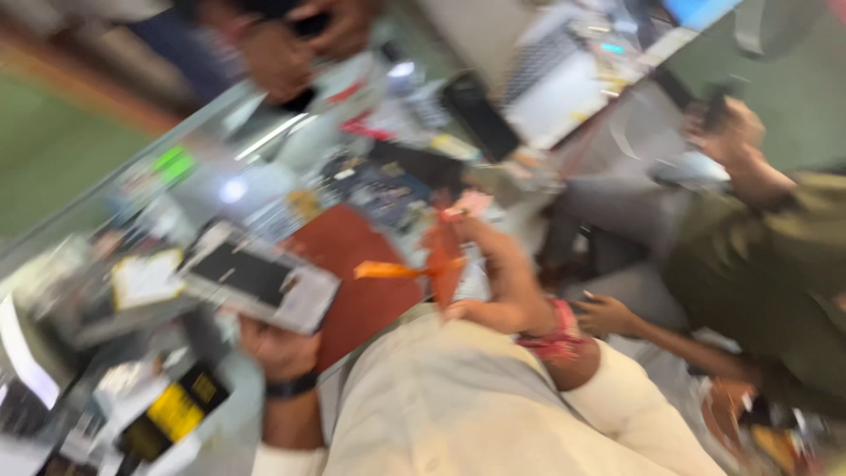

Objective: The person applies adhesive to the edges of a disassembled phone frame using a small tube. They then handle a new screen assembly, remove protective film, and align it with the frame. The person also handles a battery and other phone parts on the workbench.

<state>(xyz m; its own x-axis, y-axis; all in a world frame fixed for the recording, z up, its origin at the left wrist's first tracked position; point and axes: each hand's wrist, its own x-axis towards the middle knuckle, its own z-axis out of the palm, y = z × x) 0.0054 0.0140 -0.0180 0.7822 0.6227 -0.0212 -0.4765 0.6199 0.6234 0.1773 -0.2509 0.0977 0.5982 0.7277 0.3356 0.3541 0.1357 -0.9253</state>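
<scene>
**Phone in left hand, orange tool in right — mid-handling, frame blurred**

Landmark = the smartphone (pixel 256 278).

- Nearest: the person's cream shirt fills the bottom centre, below and right of the smartphone.
- Left hand (pixel 280 351): under the smartphone's near end, grip closed around its lower edge, holding it screen-up and tilted. Dark band on that wrist.
- Right hand (pixel 498 278): right of the smartphone, grip closed on an orange tool (pixel 423 263). A thin orange strip of it points back toward the smartphone; tip is near the phone's right end but apart from it. Exact tool type not readable through the blur. Red thread band on that wrist.
- Red-brown mat (pixel 357 282): directly behind the smartphone, between the two hands, lying on the desk (pixel 211 181).
- Left of and below the smartphone: clutter of small boxes and a black-and-yellow pack (pixel 176 410).
- Beyond the smartphone: more parts, a dark phone (pixel 480 115) lying flat.
- Farther: other people's hands top left and far right, one in an olive sleeve (pixel 775 256). Not the wearer's.

Judgement: step looks like bringing tool to phone, contact not yet made. Next move would need the phone held steady and the strip tip aligned to its edge.
</scene>
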